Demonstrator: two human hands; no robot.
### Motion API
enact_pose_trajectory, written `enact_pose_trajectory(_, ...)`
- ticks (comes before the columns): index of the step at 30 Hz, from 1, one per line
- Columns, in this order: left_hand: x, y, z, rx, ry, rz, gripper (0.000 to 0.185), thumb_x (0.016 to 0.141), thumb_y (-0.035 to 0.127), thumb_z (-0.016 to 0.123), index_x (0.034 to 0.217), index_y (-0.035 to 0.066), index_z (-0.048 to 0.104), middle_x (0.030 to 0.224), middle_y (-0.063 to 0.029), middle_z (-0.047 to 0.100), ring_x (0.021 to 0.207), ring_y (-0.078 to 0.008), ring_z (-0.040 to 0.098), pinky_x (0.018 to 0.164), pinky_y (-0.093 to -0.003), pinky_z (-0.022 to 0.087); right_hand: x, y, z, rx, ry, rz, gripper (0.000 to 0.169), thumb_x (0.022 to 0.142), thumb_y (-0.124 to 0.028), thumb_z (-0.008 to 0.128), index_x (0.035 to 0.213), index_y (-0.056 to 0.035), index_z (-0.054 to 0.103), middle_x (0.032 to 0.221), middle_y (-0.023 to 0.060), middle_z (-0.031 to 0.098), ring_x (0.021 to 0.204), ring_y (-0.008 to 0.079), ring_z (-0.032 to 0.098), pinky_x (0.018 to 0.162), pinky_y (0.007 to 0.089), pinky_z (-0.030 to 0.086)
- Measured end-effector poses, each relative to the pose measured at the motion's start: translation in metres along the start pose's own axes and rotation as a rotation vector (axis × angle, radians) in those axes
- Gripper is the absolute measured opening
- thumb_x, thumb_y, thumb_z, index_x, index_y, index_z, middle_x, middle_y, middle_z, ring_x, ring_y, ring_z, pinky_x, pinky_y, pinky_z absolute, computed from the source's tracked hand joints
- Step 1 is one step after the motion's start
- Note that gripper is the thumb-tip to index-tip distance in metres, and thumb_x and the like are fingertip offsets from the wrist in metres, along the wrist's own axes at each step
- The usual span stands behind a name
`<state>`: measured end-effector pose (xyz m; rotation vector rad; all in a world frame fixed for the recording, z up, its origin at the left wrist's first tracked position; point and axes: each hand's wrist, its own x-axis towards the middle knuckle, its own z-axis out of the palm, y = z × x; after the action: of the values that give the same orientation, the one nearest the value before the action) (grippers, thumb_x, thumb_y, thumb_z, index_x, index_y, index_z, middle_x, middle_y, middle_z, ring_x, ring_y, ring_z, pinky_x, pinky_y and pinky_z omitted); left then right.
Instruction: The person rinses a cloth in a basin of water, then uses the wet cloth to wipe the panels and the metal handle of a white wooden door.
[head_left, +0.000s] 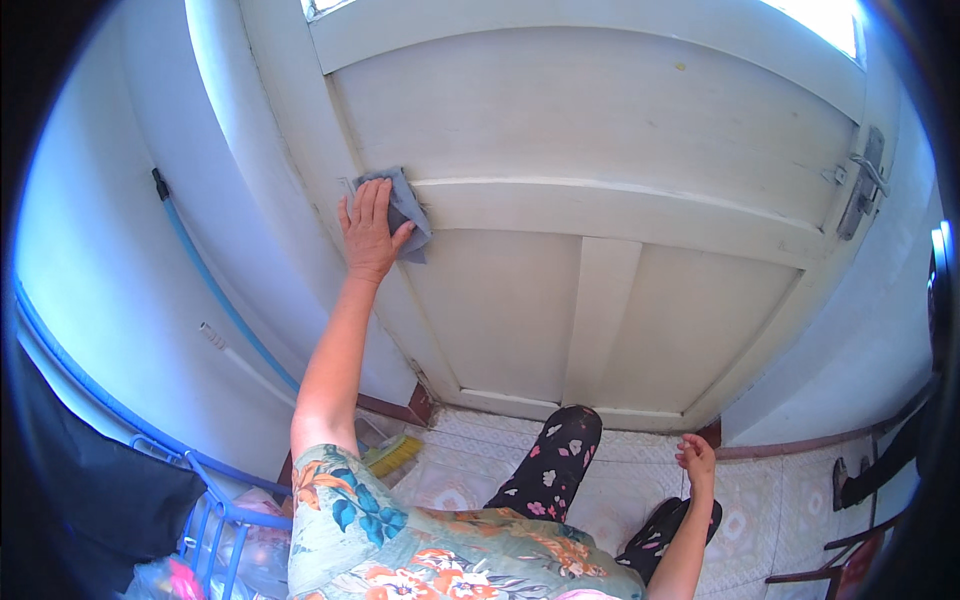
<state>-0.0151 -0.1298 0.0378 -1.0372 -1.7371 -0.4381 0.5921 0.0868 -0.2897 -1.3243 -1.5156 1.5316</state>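
Note:
My left hand (370, 232) presses a folded grey cloth (407, 199) flat against the left side of a cream panelled door (495, 307), at the height of its middle rail. The fingers point up and lie over the cloth, hiding part of it. My right hand (698, 459) hangs low at my right side in front of the door's foot, holding nothing, its fingers loosely bent and apart. A metal lever handle on a plate (862, 184) is mounted at the door's right edge.
Against the left wall lean a blue pole (217, 292) and a white pole (247, 366). A yellow-bristled broom (395, 456) stands on the tiled floor (457, 487). A blue metal rack (225, 510) holds bags at lower left. Another person's leg (885, 465) shows at right, near a chair (847, 562).

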Motion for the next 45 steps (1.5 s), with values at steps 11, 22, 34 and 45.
enact_pose_trajectory(11,0.003,0.008,0.002,-0.131,-0.073,0.09,0.098,0.065,0.03,0.085,0.144,0.003,0.034,0.149,-0.0165,0.036,0.14,-0.0359,0.031,0.115,-0.0492,0.025,0.027,-0.003,0.034,-0.008,-0.079,-0.047,0.022,0.095,-0.013,0.056,0.115,-0.0064,0.063,0.095,0.0073,0.069,0.074,0.0144,0.066,0.064,0.0263,0.053)
enact_pose_trajectory(22,0.016,0.1,0.021,-0.099,0.007,0.191,0.107,0.066,0.038,0.081,0.148,0.002,0.024,0.154,-0.0196,0.026,0.143,-0.0385,0.023,0.116,-0.0547,0.02,0.026,-0.015,0.061,0.063,-0.12,-0.074,0.023,0.095,-0.013,0.054,0.115,-0.0054,0.064,0.092,0.0094,0.07,0.073,0.0142,0.066,0.062,0.0264,0.051)
enact_pose_trajectory(34,0.041,0.196,0.029,-0.19,0.149,0.35,0.092,0.068,0.047,0.078,0.142,0.007,0.039,0.15,-0.0176,0.033,0.139,-0.0379,0.03,0.112,-0.0551,0.025,0.022,-0.014,0.036,-0.039,-0.102,-0.163,0.025,0.095,-0.016,0.057,0.115,-0.0036,0.065,0.093,0.0077,0.069,0.074,0.0134,0.066,0.064,0.0266,0.052)
enact_pose_trajectory(45,0.064,0.296,0.003,-0.185,0.04,0.423,0.083,0.072,0.044,0.078,0.142,0.014,0.043,0.151,-0.0158,0.03,0.139,-0.0358,0.027,0.112,-0.0545,0.023,0.061,-0.016,0.043,-0.354,-0.021,-0.289,0.023,0.088,-0.015,0.06,0.108,-0.0043,0.068,0.081,0.0125,0.069,0.07,0.0187,0.067,0.067,0.0319,0.053)
